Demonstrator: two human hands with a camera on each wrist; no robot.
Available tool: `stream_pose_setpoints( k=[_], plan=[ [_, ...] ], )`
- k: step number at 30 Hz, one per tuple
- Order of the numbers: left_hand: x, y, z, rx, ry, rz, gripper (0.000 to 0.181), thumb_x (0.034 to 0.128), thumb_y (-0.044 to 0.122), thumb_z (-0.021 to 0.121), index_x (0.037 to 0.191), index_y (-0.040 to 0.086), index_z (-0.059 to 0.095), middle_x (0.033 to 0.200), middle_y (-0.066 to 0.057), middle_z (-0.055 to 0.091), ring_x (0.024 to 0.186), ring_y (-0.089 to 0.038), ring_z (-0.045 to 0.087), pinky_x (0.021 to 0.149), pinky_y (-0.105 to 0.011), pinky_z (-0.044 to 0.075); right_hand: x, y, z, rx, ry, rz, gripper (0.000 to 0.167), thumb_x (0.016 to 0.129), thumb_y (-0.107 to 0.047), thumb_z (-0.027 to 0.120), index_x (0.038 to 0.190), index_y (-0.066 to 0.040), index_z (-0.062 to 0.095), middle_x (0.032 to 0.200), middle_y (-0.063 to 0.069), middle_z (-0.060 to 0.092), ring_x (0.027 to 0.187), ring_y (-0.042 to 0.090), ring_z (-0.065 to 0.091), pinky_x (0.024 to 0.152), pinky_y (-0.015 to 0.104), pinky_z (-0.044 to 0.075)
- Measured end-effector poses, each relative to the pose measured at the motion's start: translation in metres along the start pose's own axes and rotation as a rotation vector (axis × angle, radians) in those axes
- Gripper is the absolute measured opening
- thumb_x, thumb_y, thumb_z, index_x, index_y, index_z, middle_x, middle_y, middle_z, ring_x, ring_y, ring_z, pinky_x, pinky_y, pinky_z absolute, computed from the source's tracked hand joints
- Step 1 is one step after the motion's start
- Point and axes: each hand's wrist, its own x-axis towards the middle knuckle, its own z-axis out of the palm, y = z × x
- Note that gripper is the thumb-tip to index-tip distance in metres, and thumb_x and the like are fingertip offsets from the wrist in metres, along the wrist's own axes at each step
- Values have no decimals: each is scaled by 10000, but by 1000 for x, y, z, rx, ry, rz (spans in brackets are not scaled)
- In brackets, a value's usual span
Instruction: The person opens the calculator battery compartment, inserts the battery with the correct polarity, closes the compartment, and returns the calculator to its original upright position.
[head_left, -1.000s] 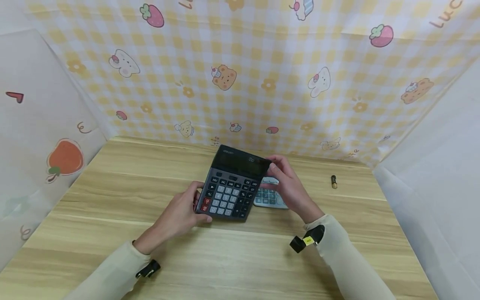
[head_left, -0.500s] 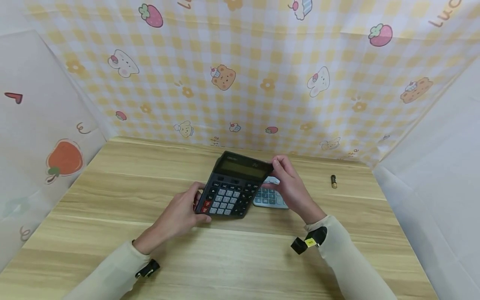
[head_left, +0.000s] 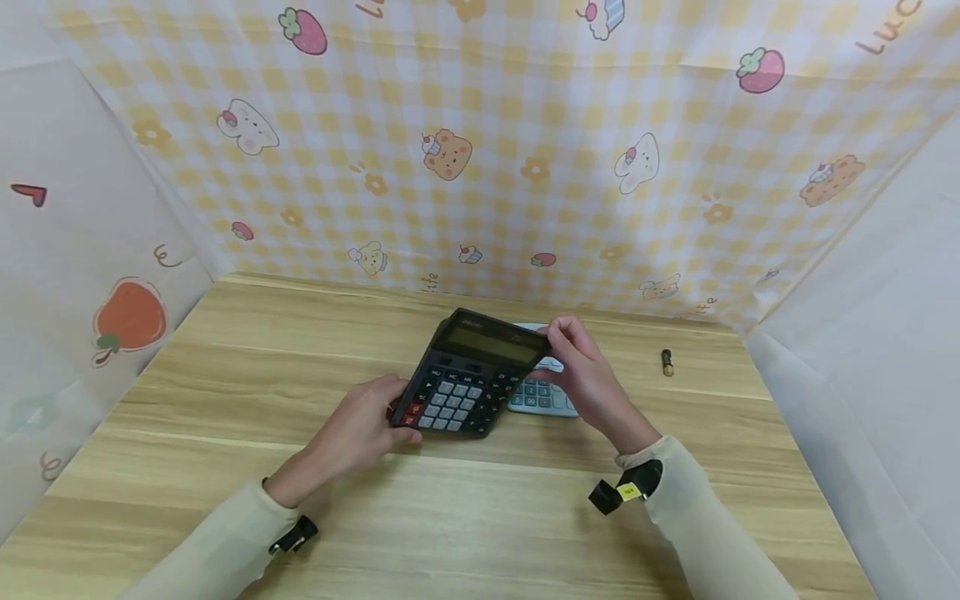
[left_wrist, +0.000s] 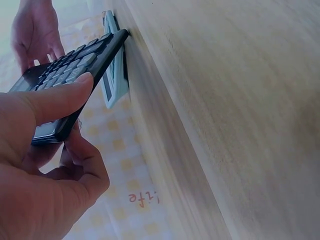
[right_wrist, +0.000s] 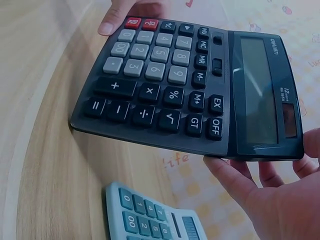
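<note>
A black desk calculator with grey, black and red keys is held raised and tilted above the table, its display at the upper end. My left hand grips its lower left corner; in the left wrist view the thumb lies over the key side and the fingers bend underneath. At the upper right corner, my right hand holds it beside the display, with fingers partly hidden behind in the right wrist view. A light blue calculator lies on the table behind my right hand, partly covered; its keys also show close up.
A small black and copper-coloured battery lies to the right on the wooden table. A yellow checked cloth with cartoon prints hangs along the back edge. White sheets border the sides.
The black calculator has tilted, its display end shifting right and lower in the head view. My right hand moved slightly right with it; the left hand stayed nearly still.
</note>
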Motion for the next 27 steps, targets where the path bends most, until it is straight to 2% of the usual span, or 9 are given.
stream_pose_setpoints(
  k=[5,9,14,18,21,24,27],
  plan=[
    [-2,0,1,-9,9,56,510,758,46,1010,1218,50,790,990,12,717,856,-107,641,744,-335,587,-6,0,-4,5,-8,4,110,1216,-197,396,1198,-123,475,1301,49,530,1182,214,624,975,395,600],
    [-4,0,2,-5,11,75,536,758,25,1005,1249,53,790,983,11,713,841,-103,630,726,-316,580,-10,-2,-8,-20,-11,16,127,1206,-196,423,1245,-105,503,1302,69,539,1178,228,625,1008,430,592],
    [-6,2,2,13,22,104,526,741,6,1011,1220,65,804,942,30,686,800,-98,587,674,-282,553,-16,-6,-14,-142,-7,79,285,1200,-272,456,1316,-21,526,1311,111,533,1091,247,638,945,462,624],
    [-7,3,3,29,28,154,493,740,1,1008,1183,51,798,937,29,674,779,-88,577,650,-259,550,-24,-10,-20,-245,-12,117,408,1203,-315,450,1396,30,553,1186,178,626,985,262,691,852,418,640],
    [-8,4,3,29,27,193,464,753,-11,998,1163,42,787,978,5,685,793,-103,619,660,-244,572,-29,-12,-22,-275,-9,108,420,1202,-292,462,1397,62,578,1052,200,657,918,252,690,824,391,637],
    [-8,6,2,27,22,229,459,774,-16,984,1182,39,780,1050,-37,724,858,-163,699,714,-252,609,-33,-14,-22,-286,6,94,406,1198,-259,482,1364,89,609,1000,187,659,884,236,688,811,376,639],
    [-10,10,1,32,-7,226,448,813,-6,958,1217,36,768,1094,-86,776,916,-237,760,749,-261,626,-38,-15,-22,-288,17,92,409,1197,-258,494,1342,97,634,981,183,672,884,229,702,815,375,642]
  ],
)
